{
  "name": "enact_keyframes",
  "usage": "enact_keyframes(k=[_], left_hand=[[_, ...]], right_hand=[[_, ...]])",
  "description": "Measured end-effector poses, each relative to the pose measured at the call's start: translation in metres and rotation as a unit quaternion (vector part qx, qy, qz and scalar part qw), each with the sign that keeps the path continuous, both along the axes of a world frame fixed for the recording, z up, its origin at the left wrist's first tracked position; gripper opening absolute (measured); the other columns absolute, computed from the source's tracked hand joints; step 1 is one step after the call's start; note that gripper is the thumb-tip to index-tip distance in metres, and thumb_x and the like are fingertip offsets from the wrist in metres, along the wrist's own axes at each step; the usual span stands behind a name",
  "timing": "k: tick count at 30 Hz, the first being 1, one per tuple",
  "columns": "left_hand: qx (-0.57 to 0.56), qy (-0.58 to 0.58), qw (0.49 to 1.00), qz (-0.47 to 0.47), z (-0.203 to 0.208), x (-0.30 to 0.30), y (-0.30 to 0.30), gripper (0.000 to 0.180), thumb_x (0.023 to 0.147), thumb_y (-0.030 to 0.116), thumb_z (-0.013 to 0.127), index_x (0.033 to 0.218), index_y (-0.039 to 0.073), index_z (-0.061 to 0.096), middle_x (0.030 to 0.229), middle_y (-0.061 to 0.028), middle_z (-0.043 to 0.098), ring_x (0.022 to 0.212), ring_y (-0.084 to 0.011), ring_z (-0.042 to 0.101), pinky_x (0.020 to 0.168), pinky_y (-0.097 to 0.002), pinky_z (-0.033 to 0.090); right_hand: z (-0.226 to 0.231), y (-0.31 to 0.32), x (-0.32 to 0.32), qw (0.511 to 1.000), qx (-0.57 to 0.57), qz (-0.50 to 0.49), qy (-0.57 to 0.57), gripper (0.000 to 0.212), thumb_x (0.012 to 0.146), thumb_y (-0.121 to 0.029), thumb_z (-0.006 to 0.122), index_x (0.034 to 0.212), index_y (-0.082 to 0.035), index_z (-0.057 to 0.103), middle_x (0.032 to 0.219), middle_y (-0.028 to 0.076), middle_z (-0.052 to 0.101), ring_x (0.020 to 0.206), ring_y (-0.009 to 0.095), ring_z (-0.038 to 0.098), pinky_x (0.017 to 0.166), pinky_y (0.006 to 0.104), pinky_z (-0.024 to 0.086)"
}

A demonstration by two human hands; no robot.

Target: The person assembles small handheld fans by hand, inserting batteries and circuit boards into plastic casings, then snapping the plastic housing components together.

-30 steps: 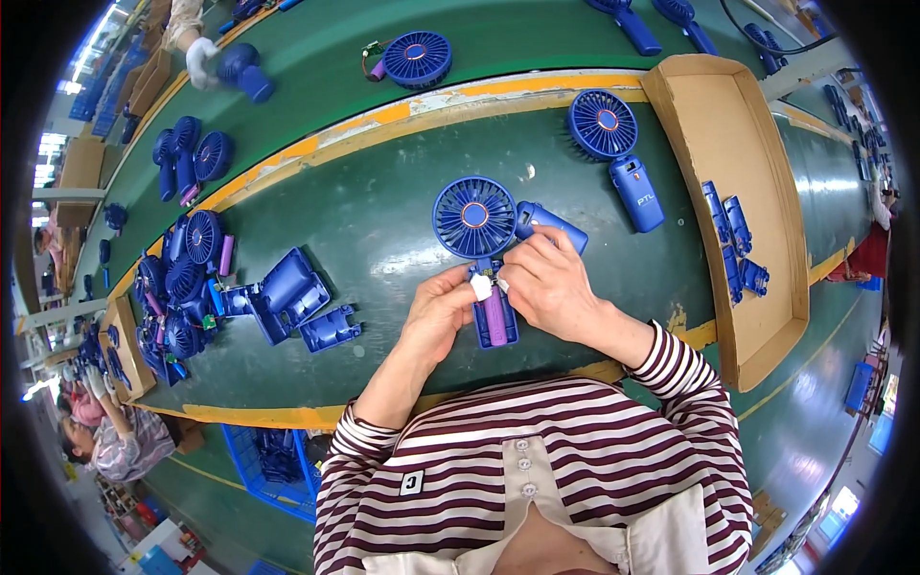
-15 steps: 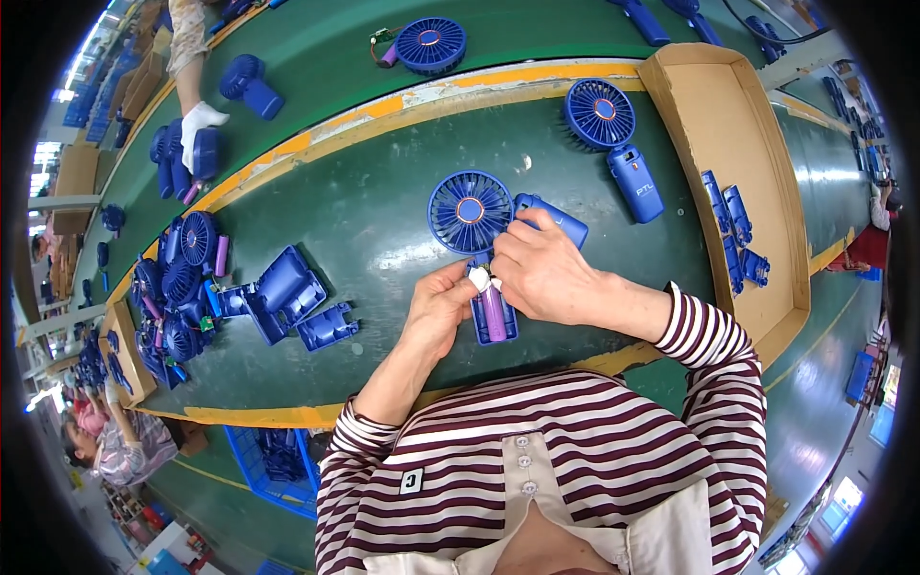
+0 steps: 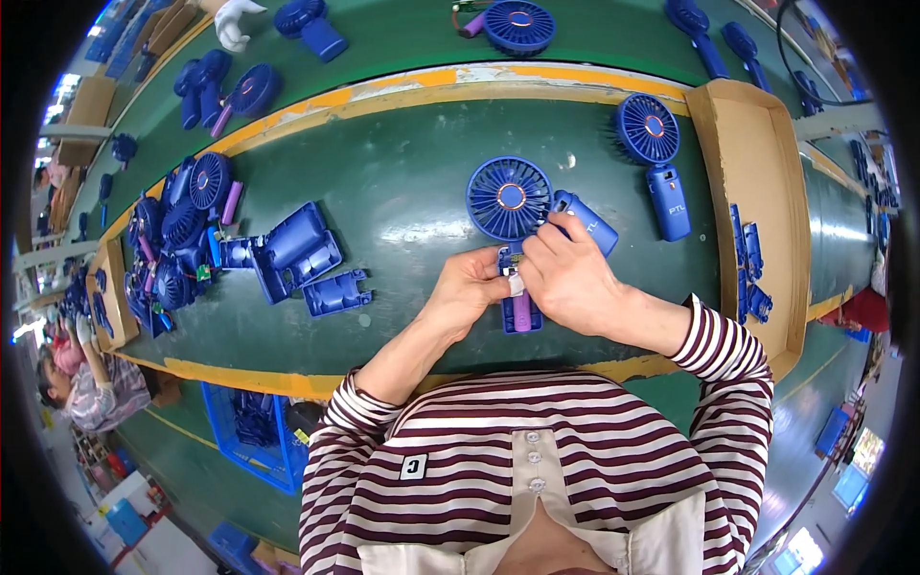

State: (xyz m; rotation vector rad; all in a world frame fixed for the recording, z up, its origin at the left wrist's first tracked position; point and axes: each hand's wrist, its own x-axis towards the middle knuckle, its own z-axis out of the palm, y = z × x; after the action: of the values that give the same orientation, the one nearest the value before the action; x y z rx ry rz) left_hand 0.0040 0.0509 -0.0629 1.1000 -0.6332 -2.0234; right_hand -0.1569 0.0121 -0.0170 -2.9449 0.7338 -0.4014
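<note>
A blue handheld fan (image 3: 510, 198) lies face up in front of me with its handle open. In the handle are a purple cylindrical battery (image 3: 521, 313) and a small circuit board with something white beside it. My left hand (image 3: 464, 290) pinches the handle's left side, thumb against the white piece. My right hand (image 3: 573, 278) is closed, its fingertips together over the handle's upper right; whatever they grip is hidden. Just beyond those fingers rests a blue handle cover (image 3: 599, 230). Farther right lies another blue fan (image 3: 648, 127) by a second handle cover (image 3: 670, 203).
Fans and batteries are heaped (image 3: 177, 230) at the left, near loose blue shells (image 3: 299, 251). A cardboard tray (image 3: 781, 192) holding blue parts stands on the right. Beyond the yellow edge, more fans (image 3: 518, 27) lie on a green surface, near a co-worker's gloved hand (image 3: 233, 23).
The view has swung, so the table's contents appear farther right. Both my hands stay at the fan's handle. The co-worker's gloved hand has moved away from the fan at the far left.
</note>
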Motion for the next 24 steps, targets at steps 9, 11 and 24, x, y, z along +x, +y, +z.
enact_keyframes(k=[9, 11, 24], left_hand=[[-0.006, 0.005, 1.000, 0.021, -0.001, -0.002, 0.002, 0.026, 0.077, -0.009, 0.054, 0.102, -0.003, 0.056, 0.087, -0.0028, 0.060, 0.077, -0.0079, 0.055, 0.069, -0.0231, 0.045], [-0.010, 0.012, 1.000, 0.017, 0.001, -0.003, 0.001, 0.030, 0.077, -0.010, 0.053, 0.106, -0.003, 0.055, 0.087, -0.0027, 0.060, 0.077, -0.0080, 0.055, 0.070, -0.0230, 0.045], [-0.001, -0.034, 0.999, 0.010, 0.001, -0.002, -0.003, 0.032, 0.074, -0.013, 0.053, 0.104, -0.003, 0.056, 0.085, -0.0009, 0.059, 0.076, -0.0066, 0.053, 0.068, -0.0219, 0.045]], right_hand=[[-0.010, -0.002, -0.005, 1.000, 0.009, 0.004, -0.024, 0.012, 0.057, -0.012, 0.054, 0.065, -0.003, 0.052, 0.066, 0.008, 0.045, 0.068, 0.023, 0.047, 0.072, 0.0365, 0.038], [-0.013, -0.002, -0.007, 1.000, 0.014, 0.000, -0.028, 0.013, 0.057, -0.012, 0.054, 0.065, -0.003, 0.052, 0.067, 0.008, 0.045, 0.068, 0.023, 0.046, 0.070, 0.0360, 0.038], [-0.024, -0.009, -0.008, 0.992, 0.039, 0.000, -0.117, 0.015, 0.054, -0.010, 0.055, 0.066, -0.002, 0.050, 0.067, 0.008, 0.042, 0.065, 0.023, 0.044, 0.064, 0.0345, 0.037]])
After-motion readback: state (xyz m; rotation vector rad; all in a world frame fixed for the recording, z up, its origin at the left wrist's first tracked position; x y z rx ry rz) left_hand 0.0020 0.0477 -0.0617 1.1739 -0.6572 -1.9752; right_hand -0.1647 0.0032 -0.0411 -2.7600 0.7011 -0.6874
